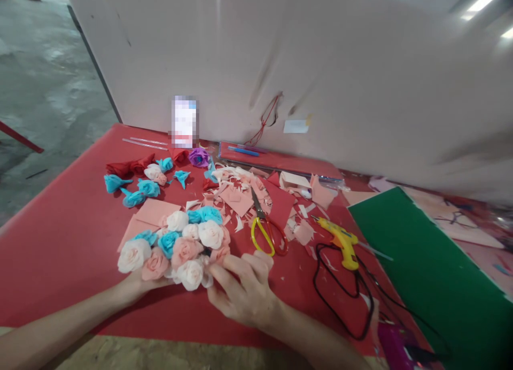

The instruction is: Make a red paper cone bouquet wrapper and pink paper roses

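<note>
A bouquet of paper flowers [187,251] in white, pink and blue is held above the near edge of the red table. My left hand [149,283] supports it from below on the left, its fingers mostly hidden under the blooms. On the right side, my right hand [244,284] has its fingers bent against the lower flowers, thumb and forefinger at a white and a pink bloom. Just beyond that hand lie scissors [262,236] with one yellow and one red handle. Behind the bouquet is a sheet of pink paper [154,214].
Loose blue flowers [148,188], red ones [128,167] and a purple one [199,157] lie at the back left. Pink paper scraps [236,199] spread mid-table. A yellow glue gun [340,242] with a looped black cord sits right, beside a green board [433,274]. A lit phone [184,121] leans against the wall.
</note>
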Motion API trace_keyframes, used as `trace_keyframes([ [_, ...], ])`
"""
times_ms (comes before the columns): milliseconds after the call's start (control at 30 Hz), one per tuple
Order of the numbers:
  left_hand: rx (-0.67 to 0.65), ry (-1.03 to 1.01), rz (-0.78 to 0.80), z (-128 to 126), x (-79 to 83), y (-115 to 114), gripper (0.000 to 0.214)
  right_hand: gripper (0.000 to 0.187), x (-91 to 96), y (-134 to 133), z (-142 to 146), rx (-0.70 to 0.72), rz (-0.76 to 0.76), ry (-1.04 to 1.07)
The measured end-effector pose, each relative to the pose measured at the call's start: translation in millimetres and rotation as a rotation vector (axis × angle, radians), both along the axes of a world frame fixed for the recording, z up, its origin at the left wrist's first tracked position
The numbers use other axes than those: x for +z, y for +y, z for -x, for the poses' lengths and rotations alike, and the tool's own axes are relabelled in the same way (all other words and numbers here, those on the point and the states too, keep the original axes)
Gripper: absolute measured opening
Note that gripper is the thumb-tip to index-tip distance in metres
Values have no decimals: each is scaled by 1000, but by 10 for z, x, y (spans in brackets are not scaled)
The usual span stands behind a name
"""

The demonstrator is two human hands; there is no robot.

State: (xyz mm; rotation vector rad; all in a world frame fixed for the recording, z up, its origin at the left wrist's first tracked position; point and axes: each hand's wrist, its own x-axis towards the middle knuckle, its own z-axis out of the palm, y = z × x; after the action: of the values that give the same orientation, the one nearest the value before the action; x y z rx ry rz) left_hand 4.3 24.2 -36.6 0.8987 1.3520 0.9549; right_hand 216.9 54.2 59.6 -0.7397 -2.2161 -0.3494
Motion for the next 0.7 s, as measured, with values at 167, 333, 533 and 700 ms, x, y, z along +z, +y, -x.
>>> trace_keyframes([
  [167, -46, -24, 52, 21, -40, 9, 39, 4, -6, -1, -16, 26, -89, 28],
  [333, -79, -15, 69, 34, 10, 27, 24, 12, -22, -7, -66, 78, -171, 151],
  [533, -77, -15, 60, 46, -40, -9, 28, 21, -45, -7, -90, 155, -235, 206],
  [700, -85, -24, 56, 25, -60, -7, 47, 21, -33, 21, -96, 220, -188, 137],
])
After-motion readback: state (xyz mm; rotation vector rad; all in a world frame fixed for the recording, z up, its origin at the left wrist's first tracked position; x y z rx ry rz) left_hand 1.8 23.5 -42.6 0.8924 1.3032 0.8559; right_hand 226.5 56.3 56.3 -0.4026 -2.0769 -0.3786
